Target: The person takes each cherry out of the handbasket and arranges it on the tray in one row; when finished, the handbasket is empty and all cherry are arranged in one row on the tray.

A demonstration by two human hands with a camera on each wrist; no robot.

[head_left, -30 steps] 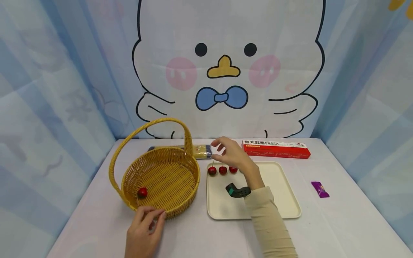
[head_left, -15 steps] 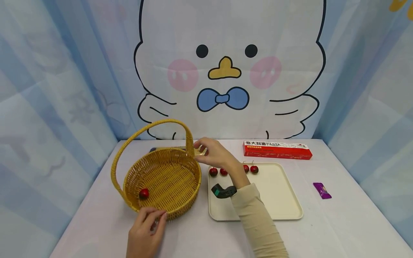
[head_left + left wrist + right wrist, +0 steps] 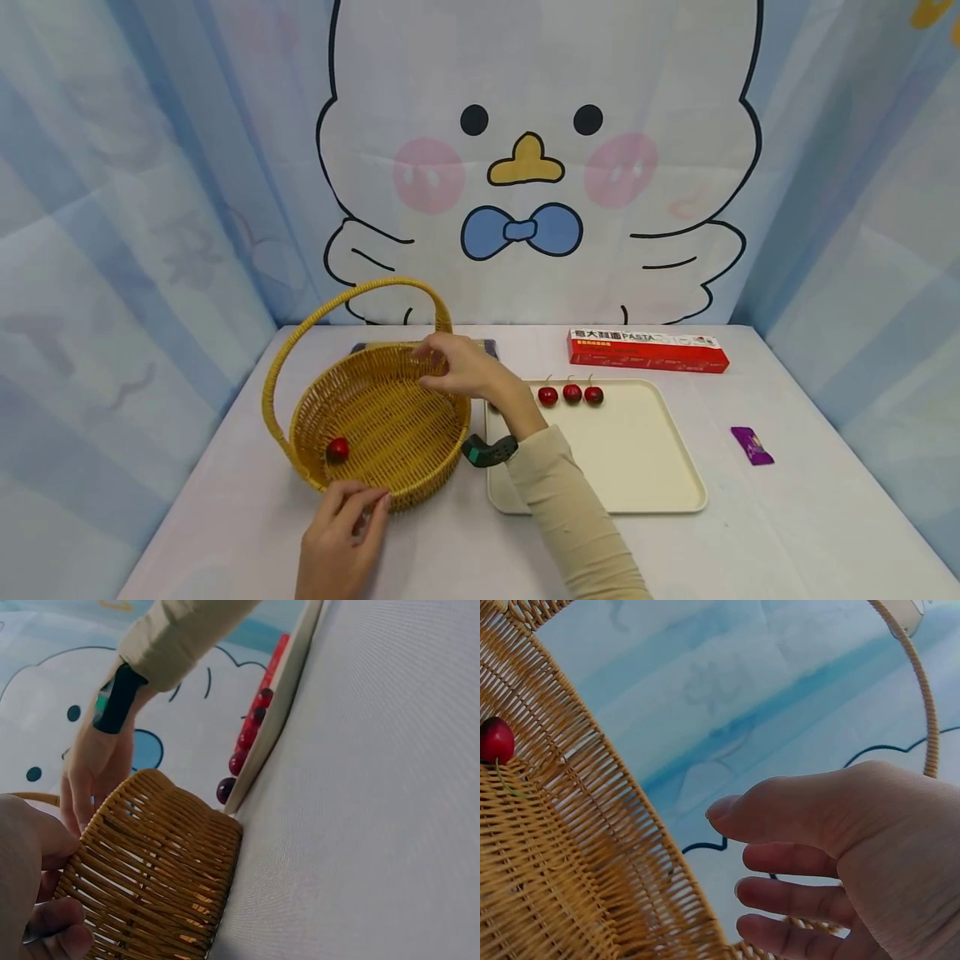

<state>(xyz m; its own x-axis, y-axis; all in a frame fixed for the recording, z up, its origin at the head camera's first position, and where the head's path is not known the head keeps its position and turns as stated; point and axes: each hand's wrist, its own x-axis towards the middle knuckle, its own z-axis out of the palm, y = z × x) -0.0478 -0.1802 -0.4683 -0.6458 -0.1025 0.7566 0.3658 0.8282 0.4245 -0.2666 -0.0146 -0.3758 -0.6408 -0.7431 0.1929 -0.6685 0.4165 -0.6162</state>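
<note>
A round yellow wicker basket [image 3: 390, 442] with a tall handle stands on the table's left side, and one dark red cherry [image 3: 337, 451] lies in it near its left wall. At the near rim, my left hand [image 3: 341, 537] pinches the basket's edge between thumb and fingers, as the left wrist view [image 3: 56, 877] also shows. My right hand [image 3: 468, 368] hovers over the basket's far right side with fingers loosely bent and nothing between them. Several cherries [image 3: 572, 394] sit in a row along the far edge of the cream tray [image 3: 600, 467]; the right forearm partly hides those at the left.
Behind the tray lies a red and white pasta box [image 3: 647, 350]. A dark blue-ended packet [image 3: 489, 345] is mostly hidden behind the basket and right hand. To the right of the tray lies a small purple wrapped sweet [image 3: 752, 446]. Printed curtains [image 3: 525, 275] close off the back and sides.
My right hand has moved left from above the tray's far left corner to over the basket. My left hand stays at the near rim, and the basket stands as before.
</note>
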